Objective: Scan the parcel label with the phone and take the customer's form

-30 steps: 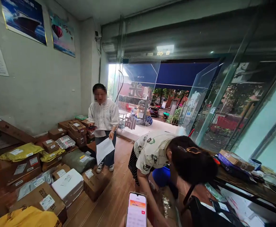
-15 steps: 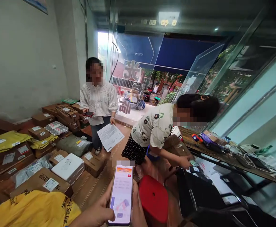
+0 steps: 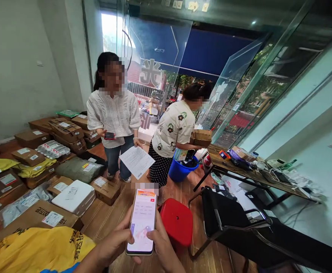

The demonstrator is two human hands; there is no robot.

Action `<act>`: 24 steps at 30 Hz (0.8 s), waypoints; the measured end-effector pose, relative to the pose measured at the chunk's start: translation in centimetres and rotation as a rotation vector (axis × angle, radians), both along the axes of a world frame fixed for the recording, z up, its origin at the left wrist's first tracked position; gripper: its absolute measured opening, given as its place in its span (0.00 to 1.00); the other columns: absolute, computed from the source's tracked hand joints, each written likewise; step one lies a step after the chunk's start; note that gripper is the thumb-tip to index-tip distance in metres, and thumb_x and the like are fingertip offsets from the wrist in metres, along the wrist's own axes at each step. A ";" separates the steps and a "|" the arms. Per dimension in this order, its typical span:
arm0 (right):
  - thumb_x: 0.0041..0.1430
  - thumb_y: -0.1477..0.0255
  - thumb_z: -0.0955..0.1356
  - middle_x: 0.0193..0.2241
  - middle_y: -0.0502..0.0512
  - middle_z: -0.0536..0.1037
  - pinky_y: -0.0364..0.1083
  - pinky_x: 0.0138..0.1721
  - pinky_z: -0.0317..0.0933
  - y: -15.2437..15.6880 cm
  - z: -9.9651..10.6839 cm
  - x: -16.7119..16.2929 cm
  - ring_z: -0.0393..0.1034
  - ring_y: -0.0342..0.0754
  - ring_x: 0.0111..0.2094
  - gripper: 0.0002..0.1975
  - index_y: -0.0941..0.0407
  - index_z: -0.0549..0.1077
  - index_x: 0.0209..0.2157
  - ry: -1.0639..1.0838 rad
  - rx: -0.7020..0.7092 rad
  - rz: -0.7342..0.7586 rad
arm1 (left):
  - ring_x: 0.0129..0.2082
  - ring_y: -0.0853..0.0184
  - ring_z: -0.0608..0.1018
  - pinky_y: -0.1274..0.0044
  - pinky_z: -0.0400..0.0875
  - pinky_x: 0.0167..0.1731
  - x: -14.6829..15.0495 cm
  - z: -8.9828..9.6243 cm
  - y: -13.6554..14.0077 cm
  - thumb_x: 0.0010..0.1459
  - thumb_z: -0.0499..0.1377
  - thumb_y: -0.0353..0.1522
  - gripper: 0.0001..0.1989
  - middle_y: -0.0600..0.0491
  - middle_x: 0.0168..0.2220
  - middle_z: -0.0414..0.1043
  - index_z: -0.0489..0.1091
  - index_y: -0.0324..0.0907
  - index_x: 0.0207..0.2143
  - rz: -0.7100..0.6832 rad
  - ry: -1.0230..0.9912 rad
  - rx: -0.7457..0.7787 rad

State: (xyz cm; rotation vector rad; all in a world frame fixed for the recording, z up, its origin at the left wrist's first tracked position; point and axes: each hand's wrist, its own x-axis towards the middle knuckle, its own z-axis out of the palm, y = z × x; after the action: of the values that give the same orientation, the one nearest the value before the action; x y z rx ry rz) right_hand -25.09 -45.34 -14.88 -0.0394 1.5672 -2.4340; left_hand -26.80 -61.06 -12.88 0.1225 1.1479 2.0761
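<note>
I note the phone (image 3: 142, 222) now sits higher and fuller in view than a second ago, when only its top showed at the bottom edge; the left hand (image 3: 113, 246) is closed around its left side and underside, thumb on the screen; the right hand (image 3: 161, 244) is closed on its right edge; the screen is lit. The person in the flowered shirt (image 3: 172, 131), bent low earlier, now stands at the near end of the surface (image 3: 239, 172) holding a cardboard box (image 3: 201, 137); the person in the white blouse (image 3: 113, 115) holds a sheet of paper (image 3: 136, 161). I judge the work in hand, operating the phone, unchanged; the yellow parcel (image 3: 37, 248) lies on the floor just left of the left hand.
</note>
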 end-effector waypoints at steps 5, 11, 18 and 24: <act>0.43 0.69 0.64 0.46 0.57 0.74 0.51 0.42 0.58 0.5 0.0 -0.1 0.67 0.54 0.41 0.34 0.56 0.57 0.55 0.023 0.019 0.023 | 0.38 0.60 0.75 0.74 0.75 0.26 0.0 0.7 0.1 0.39 0.52 0.26 0.51 0.49 0.48 0.69 0.28 0.49 0.64 -0.040 0.022 -0.014; 0.44 0.68 0.64 0.47 0.58 0.74 0.52 0.44 0.58 0.9 0.4 -0.2 0.66 0.55 0.45 0.31 0.56 0.59 0.53 0.036 0.047 0.022 | 0.38 0.61 0.74 0.74 0.75 0.28 0.1 2.0 0.5 0.36 0.53 0.27 0.52 0.50 0.46 0.70 0.31 0.47 0.63 -0.045 0.017 -0.079; 0.43 0.68 0.64 0.42 0.56 0.76 0.52 0.41 0.60 1.0 0.5 -0.1 0.68 0.54 0.40 0.27 0.56 0.62 0.49 0.026 0.101 -0.030 | 0.37 0.61 0.74 0.73 0.75 0.28 0.0 1.9 0.9 0.33 0.54 0.26 0.55 0.52 0.41 0.69 0.27 0.47 0.63 -0.028 0.000 -0.129; 0.42 0.69 0.65 0.39 0.53 0.75 0.50 0.40 0.59 0.9 0.7 0.1 0.67 0.52 0.39 0.27 0.54 0.63 0.48 0.019 0.146 -0.066 | 0.36 0.64 0.73 0.73 0.75 0.27 0.0 1.6 1.0 0.35 0.54 0.26 0.57 0.51 0.51 0.66 0.19 0.50 0.63 -0.050 0.018 -0.091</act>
State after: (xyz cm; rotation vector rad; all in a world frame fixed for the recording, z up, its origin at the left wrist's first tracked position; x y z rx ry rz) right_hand -24.98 -44.43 -14.21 0.0159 1.7770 -2.3661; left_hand -26.79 -60.01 -11.33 0.1259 1.2358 1.9793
